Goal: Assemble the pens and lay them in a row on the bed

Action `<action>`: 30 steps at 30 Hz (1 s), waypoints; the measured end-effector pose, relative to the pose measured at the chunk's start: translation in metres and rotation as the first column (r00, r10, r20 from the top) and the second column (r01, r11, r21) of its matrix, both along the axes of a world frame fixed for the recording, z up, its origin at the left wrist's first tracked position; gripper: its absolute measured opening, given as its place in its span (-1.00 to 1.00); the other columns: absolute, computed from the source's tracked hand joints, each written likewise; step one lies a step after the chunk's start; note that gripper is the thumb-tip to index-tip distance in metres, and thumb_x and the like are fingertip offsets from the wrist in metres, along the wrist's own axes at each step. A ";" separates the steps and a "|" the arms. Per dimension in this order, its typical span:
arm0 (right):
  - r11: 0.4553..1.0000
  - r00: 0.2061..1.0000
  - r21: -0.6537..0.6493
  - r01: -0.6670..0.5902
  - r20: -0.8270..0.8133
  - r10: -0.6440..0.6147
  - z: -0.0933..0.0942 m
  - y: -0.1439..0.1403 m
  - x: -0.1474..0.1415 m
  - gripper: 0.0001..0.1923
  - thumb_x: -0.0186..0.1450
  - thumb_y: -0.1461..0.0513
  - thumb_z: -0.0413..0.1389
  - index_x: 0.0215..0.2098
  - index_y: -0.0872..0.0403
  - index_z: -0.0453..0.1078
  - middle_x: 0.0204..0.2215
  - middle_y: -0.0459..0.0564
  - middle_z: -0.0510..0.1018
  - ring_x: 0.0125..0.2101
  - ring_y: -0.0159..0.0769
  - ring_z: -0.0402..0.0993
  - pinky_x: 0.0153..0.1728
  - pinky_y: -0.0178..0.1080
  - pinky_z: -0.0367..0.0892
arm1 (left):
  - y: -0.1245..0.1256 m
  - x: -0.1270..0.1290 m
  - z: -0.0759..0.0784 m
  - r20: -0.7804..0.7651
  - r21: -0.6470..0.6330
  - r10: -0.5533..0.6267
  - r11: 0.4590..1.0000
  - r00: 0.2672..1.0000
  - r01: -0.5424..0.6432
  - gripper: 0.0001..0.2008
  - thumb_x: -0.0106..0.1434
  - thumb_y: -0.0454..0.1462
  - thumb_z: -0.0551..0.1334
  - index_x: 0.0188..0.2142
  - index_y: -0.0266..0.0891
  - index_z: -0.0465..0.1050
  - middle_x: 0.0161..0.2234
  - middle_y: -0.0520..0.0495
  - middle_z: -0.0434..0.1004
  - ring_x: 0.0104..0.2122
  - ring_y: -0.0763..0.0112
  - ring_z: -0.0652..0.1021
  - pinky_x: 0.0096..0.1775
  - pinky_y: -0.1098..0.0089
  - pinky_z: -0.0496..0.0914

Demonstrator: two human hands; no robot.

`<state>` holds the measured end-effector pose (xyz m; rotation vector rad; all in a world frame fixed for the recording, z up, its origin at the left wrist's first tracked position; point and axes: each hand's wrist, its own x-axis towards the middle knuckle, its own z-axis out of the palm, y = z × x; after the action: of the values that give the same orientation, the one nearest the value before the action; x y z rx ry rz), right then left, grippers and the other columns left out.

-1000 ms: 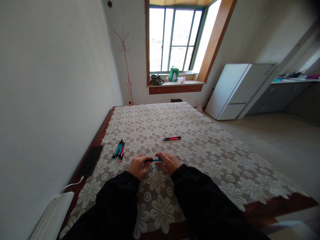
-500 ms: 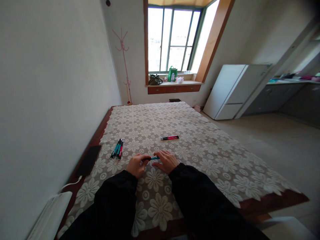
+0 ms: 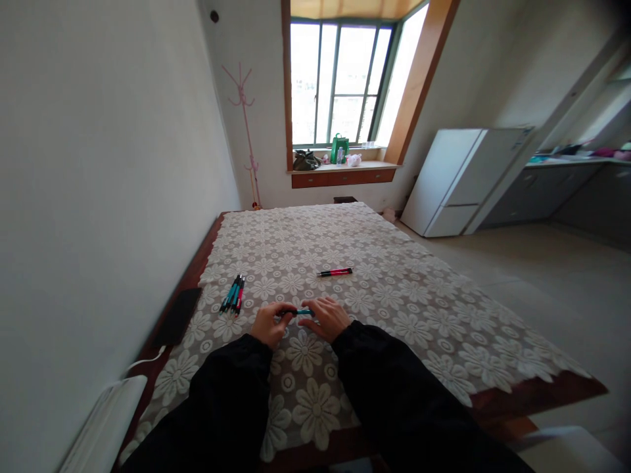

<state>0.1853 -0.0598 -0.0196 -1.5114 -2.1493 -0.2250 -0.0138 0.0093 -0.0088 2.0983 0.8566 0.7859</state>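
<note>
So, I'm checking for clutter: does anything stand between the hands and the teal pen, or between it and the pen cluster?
Nothing visible blocks either hand: the left hand grips the dark end of the teal pen; the right hand is at its other end. Toward the pen cluster, only the left hand stands between.

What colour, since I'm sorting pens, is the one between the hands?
The pen is teal and black, seen in the head view.

Teal pen [image 3: 304, 313] in left hand [image 3: 269, 324]
</note>
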 end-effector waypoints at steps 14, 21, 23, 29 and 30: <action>0.990 0.998 -0.126 0.058 0.030 -0.055 0.006 -0.002 -0.003 -0.89 0.40 0.17 0.08 -0.22 0.04 0.38 -0.30 -0.06 0.59 -0.29 -0.31 0.48 -0.26 -0.27 0.19 | 0.002 -0.003 0.001 -0.031 0.152 -0.040 0.987 0.999 0.045 -0.77 0.24 -0.23 0.17 -0.20 -0.15 0.58 -0.26 -0.07 0.63 -0.22 0.29 0.59 -0.10 0.30 0.48; 0.974 0.996 -0.215 0.070 -0.040 -0.080 0.000 -0.001 -0.003 -0.86 0.40 0.14 0.06 -0.23 0.00 0.41 -0.39 -0.12 0.59 -0.38 -0.34 0.49 -0.32 -0.30 0.20 | 0.003 -0.005 0.004 -0.067 0.256 -0.102 0.960 0.992 0.116 -0.76 0.28 -0.21 0.13 -0.20 -0.13 0.58 -0.27 -0.09 0.61 -0.22 0.28 0.58 -0.11 0.30 0.47; 0.970 0.994 -0.225 0.089 -0.042 -0.101 -0.002 0.000 -0.003 -0.84 0.41 0.13 0.05 -0.24 0.00 0.43 -0.43 -0.13 0.58 -0.42 -0.34 0.48 -0.36 -0.31 0.20 | 0.004 -0.005 0.004 -0.059 0.269 -0.100 0.956 0.993 0.112 -0.76 0.28 -0.20 0.12 -0.22 -0.12 0.58 -0.28 -0.08 0.61 -0.24 0.29 0.58 -0.12 0.31 0.48; 0.995 0.997 -0.085 0.056 -0.049 -0.060 0.004 0.000 -0.003 -0.87 0.40 0.15 0.09 -0.21 0.03 0.41 -0.31 -0.06 0.58 -0.27 -0.30 0.47 -0.21 -0.27 0.24 | 0.003 -0.003 0.004 -0.025 0.257 0.029 0.966 0.999 -0.021 -0.71 0.28 -0.09 0.13 -0.20 -0.16 0.55 -0.32 -0.05 0.60 -0.31 0.30 0.58 -0.19 0.33 0.46; 0.997 0.998 -0.059 0.053 -0.040 -0.056 0.005 0.001 -0.003 -0.88 0.40 0.15 0.10 -0.21 0.03 0.41 -0.29 -0.05 0.58 -0.25 -0.29 0.45 -0.19 -0.25 0.23 | 0.004 -0.003 0.004 -0.034 0.250 0.048 0.967 0.998 -0.038 -0.70 0.28 -0.07 0.13 -0.22 -0.17 0.54 -0.34 -0.05 0.60 -0.33 0.30 0.58 -0.21 0.34 0.45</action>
<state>0.1827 -0.0592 -0.0144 -1.5950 -2.1005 -0.1490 -0.0164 0.0130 -0.0043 2.3288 0.8644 0.9185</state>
